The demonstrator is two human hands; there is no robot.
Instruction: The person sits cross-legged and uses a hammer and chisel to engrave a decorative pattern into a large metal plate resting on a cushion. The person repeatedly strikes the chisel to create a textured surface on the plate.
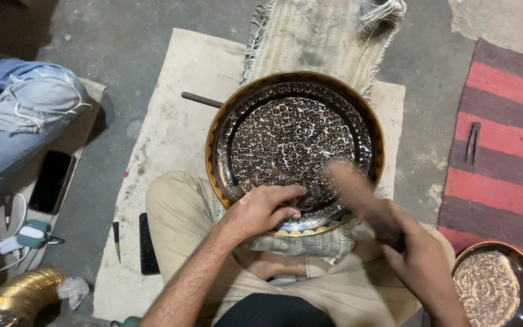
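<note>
At the far left another person's knee in torn pale jeans (28, 115) rests beside a dark phone (51, 181) lying on the floor, with a white charger and cable (16, 239) nearer you and a stack of brass rings (22, 293) at the near left corner. A pale cloth mat (171, 139) covers the floor under you, carrying a thin metal rod (201, 99) at its far side and a small black bar (147, 243) by your thigh. Your left hand (261, 212) sits on the near rim of the round engraved tray (295, 142), which leans on a folded cloth across your lap; its grip is closed around a small dark punch (310, 195) set against the patterned face. Your right hand (422, 263) is just right of the tray, its grip clenched on a wooden-handled hammer (358, 194), blurred over the tray's near right rim. Farther right lies a red striped rug (503, 133) with metal tongs (472, 142) on it, and a smaller engraved dish (497, 284) near your right wrist.
</note>
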